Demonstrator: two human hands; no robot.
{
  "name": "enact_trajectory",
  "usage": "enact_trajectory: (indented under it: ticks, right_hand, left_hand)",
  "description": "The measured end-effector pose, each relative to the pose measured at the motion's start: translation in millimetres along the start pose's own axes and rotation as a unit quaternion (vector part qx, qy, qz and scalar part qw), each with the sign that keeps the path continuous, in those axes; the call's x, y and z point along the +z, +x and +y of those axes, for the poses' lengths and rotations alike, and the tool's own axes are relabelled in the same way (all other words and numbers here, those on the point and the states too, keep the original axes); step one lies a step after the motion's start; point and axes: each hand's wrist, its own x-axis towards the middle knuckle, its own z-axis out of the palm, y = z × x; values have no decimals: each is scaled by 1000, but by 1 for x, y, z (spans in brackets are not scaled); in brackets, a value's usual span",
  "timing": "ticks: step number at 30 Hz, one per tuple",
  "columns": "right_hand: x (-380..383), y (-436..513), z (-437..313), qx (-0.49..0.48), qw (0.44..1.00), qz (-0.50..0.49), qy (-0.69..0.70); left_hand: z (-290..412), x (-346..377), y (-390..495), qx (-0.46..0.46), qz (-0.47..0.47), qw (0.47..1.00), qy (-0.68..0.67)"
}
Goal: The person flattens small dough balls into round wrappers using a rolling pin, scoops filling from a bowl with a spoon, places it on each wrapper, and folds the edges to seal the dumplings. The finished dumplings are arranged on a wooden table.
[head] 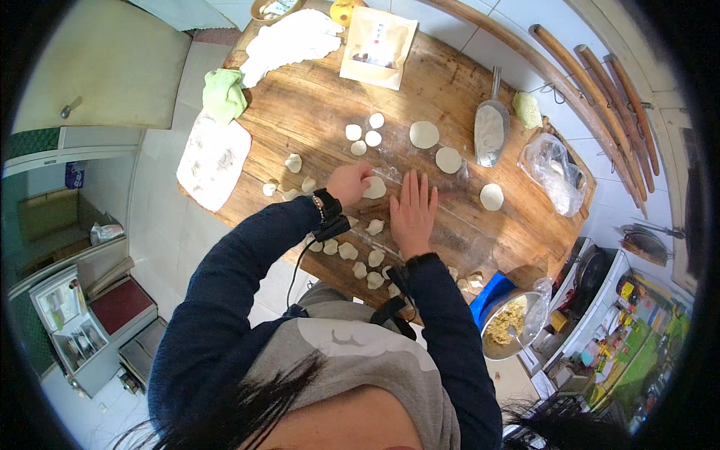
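My left hand (350, 183) is curled, with thumb and fingertips at the left edge of a small round dough wrapper (374, 188). Just to its right my right hand (413, 214) lies palm down with its fingers stretched out over the floured wooden board (472, 236); what is under the palm is hidden. Beyond the hands are several small dough discs (373, 138) and two larger flat wrappers (424, 135), (448, 160). Another wrapper (491, 197) lies farther right. Folded dumplings (348, 251) are spread near the front edge and at the left (293, 163).
A metal scoop of flour (490, 132) and a plastic bag (554, 174) are at the right. A pot of filling (509, 326) stands at the front right. Paper pouch (378, 48), white cloth (292, 42) and green cloth (224, 95) lie at the back. Wooden rods (590, 90) hang on the wall.
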Motion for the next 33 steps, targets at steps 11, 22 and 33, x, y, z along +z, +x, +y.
enact_trajectory:
  ticks: [11,22,33]
  right_hand:
    - [5,6,-2,-17,1000,17,17]
    - [7,20,-8,-14,1000,9,5]
    - [5,47,-18,-21,996,84,25]
  left_hand:
    - [1,-4,3,-2,29,1000,2]
    - [2,-5,6,35,56,998,11]
    - [4,-4,11,21,32,998,56]
